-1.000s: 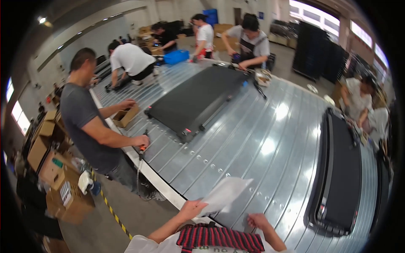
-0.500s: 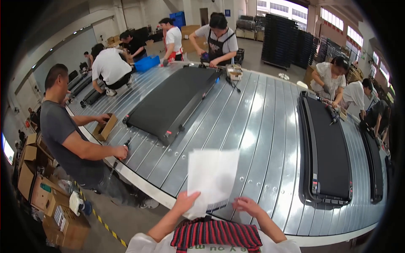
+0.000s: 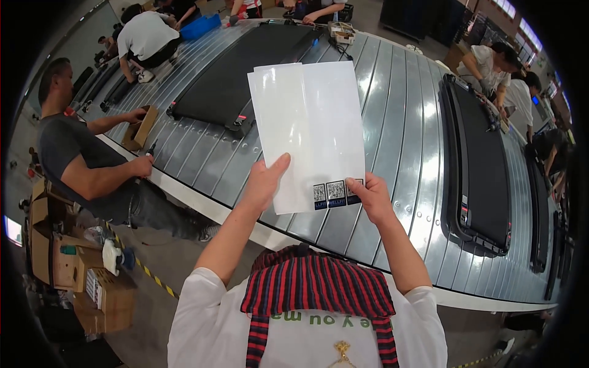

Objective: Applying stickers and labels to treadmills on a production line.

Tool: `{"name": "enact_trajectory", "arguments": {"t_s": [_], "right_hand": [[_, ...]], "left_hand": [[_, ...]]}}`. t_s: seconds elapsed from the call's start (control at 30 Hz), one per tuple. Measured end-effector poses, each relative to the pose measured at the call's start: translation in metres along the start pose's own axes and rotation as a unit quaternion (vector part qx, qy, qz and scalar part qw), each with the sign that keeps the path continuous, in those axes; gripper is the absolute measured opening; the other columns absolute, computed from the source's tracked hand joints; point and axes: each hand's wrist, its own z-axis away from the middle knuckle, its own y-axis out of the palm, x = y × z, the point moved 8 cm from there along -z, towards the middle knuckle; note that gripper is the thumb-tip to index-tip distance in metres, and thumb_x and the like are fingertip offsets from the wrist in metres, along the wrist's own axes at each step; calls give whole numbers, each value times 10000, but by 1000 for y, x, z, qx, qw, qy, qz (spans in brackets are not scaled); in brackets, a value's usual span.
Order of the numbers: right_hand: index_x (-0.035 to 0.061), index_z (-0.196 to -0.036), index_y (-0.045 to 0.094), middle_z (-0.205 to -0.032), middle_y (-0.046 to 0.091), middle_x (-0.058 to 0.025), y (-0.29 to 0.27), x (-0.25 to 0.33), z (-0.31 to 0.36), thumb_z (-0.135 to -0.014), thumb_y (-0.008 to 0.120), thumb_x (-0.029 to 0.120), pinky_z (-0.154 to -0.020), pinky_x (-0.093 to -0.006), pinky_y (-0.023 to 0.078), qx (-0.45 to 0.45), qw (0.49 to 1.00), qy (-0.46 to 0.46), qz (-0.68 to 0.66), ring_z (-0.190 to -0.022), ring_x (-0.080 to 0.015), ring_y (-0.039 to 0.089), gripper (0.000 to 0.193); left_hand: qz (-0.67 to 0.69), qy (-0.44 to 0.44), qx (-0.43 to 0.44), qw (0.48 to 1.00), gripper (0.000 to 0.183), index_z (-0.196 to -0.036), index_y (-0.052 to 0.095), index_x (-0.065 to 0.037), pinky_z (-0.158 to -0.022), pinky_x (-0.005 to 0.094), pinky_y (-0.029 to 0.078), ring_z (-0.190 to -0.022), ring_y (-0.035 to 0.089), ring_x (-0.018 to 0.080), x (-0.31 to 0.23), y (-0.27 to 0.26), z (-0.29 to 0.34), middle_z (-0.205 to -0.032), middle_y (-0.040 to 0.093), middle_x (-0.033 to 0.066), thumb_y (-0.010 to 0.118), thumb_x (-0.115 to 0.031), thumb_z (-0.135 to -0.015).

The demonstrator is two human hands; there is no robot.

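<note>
I hold white glossy sheets point(image 3: 307, 129) up in front of me over the near edge of a metal-topped table. My left hand point(image 3: 265, 183) grips their lower left side, thumb on top. My right hand point(image 3: 372, 197) pinches the lower right corner. By that corner runs a row of dark blue labels point(image 3: 335, 194) with square codes, partly under the right thumb. The sheets overlap, so I cannot tell how many there are. Behind them lies a flat black treadmill-like unit point(image 3: 224, 86), partly covered by the sheets.
More black units lie on the ribbed metal table point(image 3: 392, 141), one long one point(image 3: 481, 165) to the right. A person in grey point(image 3: 80, 153) stands at the left with a small cardboard box point(image 3: 140, 127) and a tool. Several other people work around the table. Cartons point(image 3: 104, 300) stand lower left.
The sheets have come up and nearer, and the coded labels now show plainly. My right hand, apart from the paper before, now grips its corner. The view has tilted down.
</note>
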Motion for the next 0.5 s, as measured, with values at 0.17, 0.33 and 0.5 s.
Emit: {"name": "enact_trajectory", "arguments": {"t_s": [0.17, 0.33, 0.5], "right_hand": [[-22, -943, 588, -829, 607, -19, -13, -16, 4, -805, 579, 155, -666, -232, 442, -37, 988, 34, 144, -739, -75, 537, 225], [-27, -929, 600, -807, 603, -10, -1, -26, 15, -795, 593, 182, -663, -234, 441, 30, 997, 40, 58, -735, -67, 524, 248], [-18, -946, 605, -844, 607, -25, -15, -80, 31, -778, 620, 182, -675, -237, 446, 65, 984, 140, 93, -751, -78, 536, 261]], "left_hand": [[-32, -11, -37, 999, 330, -1058, 511, 60, -757, 285, 444, -864, 553, 158, 14, -9, -2, -980, 577, 96, 547, -175, -829], [-34, -30, -29, 999, 307, -1024, 539, 53, -728, 294, 459, -826, 566, 159, 37, -24, 4, -957, 588, 97, 563, -174, -818], [-124, -137, -44, 982, 343, -1024, 529, 82, -712, 300, 472, -803, 578, 175, 98, -39, 14, -906, 601, 121, 578, -177, -804]]}}
